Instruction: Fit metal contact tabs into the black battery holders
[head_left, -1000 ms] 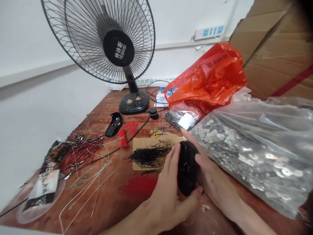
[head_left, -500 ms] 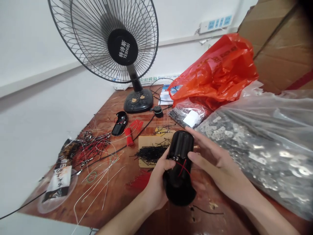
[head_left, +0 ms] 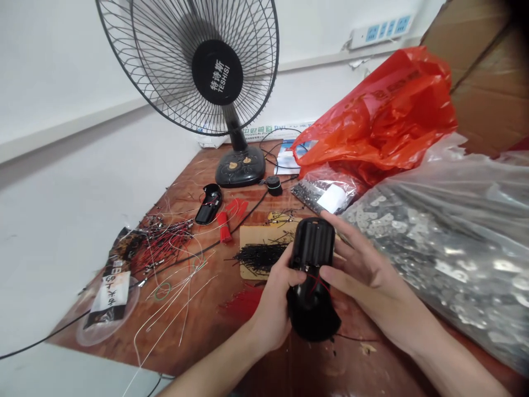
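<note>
Both hands held a black plastic housing (head_left: 313, 278) just above the near middle of the wooden table (head_left: 194, 325). The left hand (head_left: 275, 300) was wrapped around its left side with the thumb pressed across the front, and the right hand (head_left: 367, 278) cupped its right side, fingers curled behind and thumb resting near the middle. The housing faced upward with its open side showing: ribbed slots at the far end and a thin red wire (head_left: 316, 284) crossing the inside near the thumbs. As a judgement, the wire looked already seated inside the shell, while the shell itself lay open with no cover on it, so the work on this piece seemed partly done.

A pile of short black wires (head_left: 258, 256) lay on a piece of cardboard just beyond the hands. Another black housing (head_left: 209, 204) lay farther left, beside red wires (head_left: 229, 218). A fan (head_left: 206, 71) stood at the far edge. A clear bag of metal parts (head_left: 446, 242) filled the right side, with an orange bag (head_left: 384, 116) behind it.
</note>
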### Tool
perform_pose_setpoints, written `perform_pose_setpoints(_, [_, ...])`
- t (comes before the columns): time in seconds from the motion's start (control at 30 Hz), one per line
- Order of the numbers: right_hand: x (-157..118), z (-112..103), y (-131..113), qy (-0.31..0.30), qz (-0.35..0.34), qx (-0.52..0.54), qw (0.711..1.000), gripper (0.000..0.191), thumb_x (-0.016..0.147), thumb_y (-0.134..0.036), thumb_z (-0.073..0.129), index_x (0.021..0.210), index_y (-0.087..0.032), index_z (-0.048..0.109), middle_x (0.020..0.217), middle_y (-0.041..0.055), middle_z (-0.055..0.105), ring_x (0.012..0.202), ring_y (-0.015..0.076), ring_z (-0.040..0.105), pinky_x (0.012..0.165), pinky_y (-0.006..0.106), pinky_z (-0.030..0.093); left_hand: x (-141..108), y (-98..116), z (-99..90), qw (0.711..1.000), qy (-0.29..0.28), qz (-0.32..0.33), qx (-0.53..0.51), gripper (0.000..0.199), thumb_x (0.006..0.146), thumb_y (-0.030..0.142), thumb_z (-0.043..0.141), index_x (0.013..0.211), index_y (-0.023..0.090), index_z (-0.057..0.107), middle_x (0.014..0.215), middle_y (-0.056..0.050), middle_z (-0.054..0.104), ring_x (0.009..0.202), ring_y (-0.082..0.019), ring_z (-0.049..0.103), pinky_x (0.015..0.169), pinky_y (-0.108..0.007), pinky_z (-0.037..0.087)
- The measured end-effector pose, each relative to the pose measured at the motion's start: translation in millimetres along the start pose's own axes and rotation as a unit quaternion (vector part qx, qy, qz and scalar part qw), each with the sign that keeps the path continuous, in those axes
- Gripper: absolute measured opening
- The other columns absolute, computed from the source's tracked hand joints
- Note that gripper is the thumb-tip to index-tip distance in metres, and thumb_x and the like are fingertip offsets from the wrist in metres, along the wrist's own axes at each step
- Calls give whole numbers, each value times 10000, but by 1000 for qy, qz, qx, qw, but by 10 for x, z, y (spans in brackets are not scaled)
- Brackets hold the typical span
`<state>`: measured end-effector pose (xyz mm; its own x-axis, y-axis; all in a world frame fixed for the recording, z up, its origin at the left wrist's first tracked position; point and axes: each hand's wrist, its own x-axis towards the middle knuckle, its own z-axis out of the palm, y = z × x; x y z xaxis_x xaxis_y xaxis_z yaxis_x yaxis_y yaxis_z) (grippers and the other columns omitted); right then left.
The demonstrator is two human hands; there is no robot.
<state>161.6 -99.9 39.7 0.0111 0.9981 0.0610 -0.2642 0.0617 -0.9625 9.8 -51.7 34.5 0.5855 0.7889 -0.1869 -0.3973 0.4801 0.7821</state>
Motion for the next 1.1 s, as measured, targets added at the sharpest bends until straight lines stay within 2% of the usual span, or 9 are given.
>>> perform_pose_setpoints(0.13, [-10, -1, 14, 7, -5, 15, 1000, 679, 913, -248, 671, 1491, -405, 352, 1549, 34, 383, 1385, 241, 432, 1128, 428, 413, -6, -30, -33, 1000, -3, 7, 12, 499, 755, 152, 550, 1242, 200, 644, 907, -27, 631, 699, -96, 481, 613, -166, 391])
perform_pose_setpoints(0.3, [-14, 9, 29, 7, -3, 30, 1000, 668, 910, -227, 677, 1475, -405, 368, 1540, 26, 395, 1378, 222, 439, 1103, 371, 448, -4, -62, -78, 999, 13, 8, 41, 540, 760, 140, 542, 1291, 194, 615, 925, -33, 609, 695, -99, 456, 610, -178, 389])
perform_pose_setpoints(0.5, [-46, -9, 19, 10, 9, 35, 999, 666, 897, -213, 694, 1455, -406, 386, 1546, 22, 384, 1376, 214, 444, 1073, 314, 473, -17, -73, -99, 998, 3, 15, 56, 534, 767, 160, 546, 1295, 205, 611, 883, -21, 562, 729, -119, 467, 635, -198, 398])
perform_pose_setpoints(0.83, [-28, 54, -94, -1, 21, 19, 1000, 647, 890, -217, 689, 1435, -398, 391, 1546, 43, 381, 1338, 248, 489, 1093, 422, 453, -31, -63, -84, 996, -4, 37, 82, 496, 768, 138, 521, 1246, 192, 641, 887, -17, 548, 736, -115, 426, 685, -208, 400])
perform_pose_setpoints(1.1, [-43, 62, -37, 13, -11, -13, 1000, 638, 887, -236, 695, 1430, -395, 400, 1527, 46, 412, 1319, 249, 508, 1027, 366, 511, -24, -51, -79, 996, -14, 37, 83, 521, 761, 158, 528, 1270, 203, 632, 932, -25, 602, 778, -127, 466, 652, -198, 390])
